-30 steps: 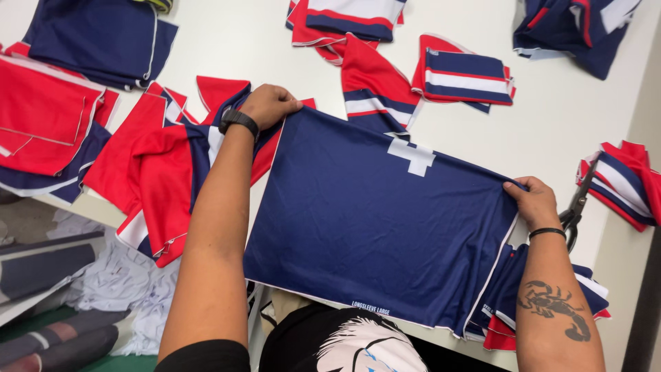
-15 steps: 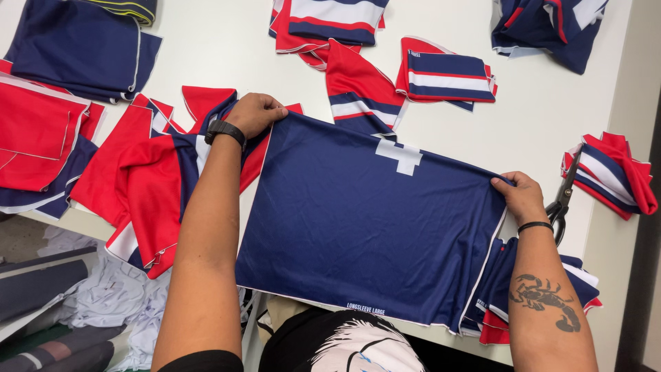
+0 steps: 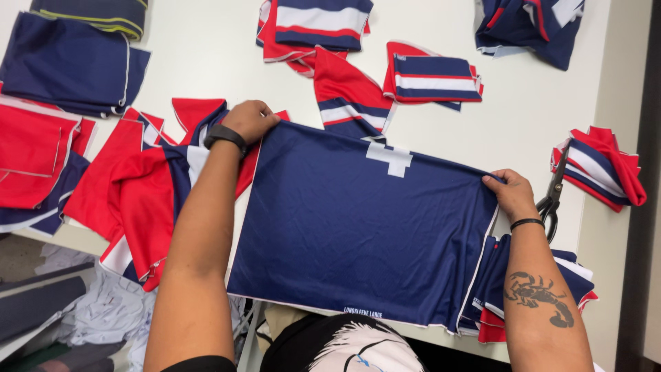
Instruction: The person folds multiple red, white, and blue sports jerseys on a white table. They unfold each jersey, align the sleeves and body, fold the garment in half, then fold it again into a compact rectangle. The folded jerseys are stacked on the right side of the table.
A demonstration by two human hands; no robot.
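Observation:
A large navy fabric panel [image 3: 358, 227] with a white cross-shaped patch lies flat on the white table [image 3: 220, 62]. My left hand [image 3: 249, 120], with a black wristband, grips the panel's far left corner. At the far right corner my right hand [image 3: 511, 195] pinches the panel's edge. The cloth is stretched flat between both hands. Beneath its right side lies a stack of navy, red and white pieces [image 3: 496, 289].
Black scissors [image 3: 553, 196] lie just right of my right hand. Red and navy pieces [image 3: 138, 193] are piled to the left. Striped folded pieces [image 3: 430, 79] sit beyond, a red-navy bundle [image 3: 599, 169] at right, navy stacks [image 3: 69, 62] at far left.
The panel has been pulled flatter and smoother, with both hands still holding its far corners. The view has shifted slightly.

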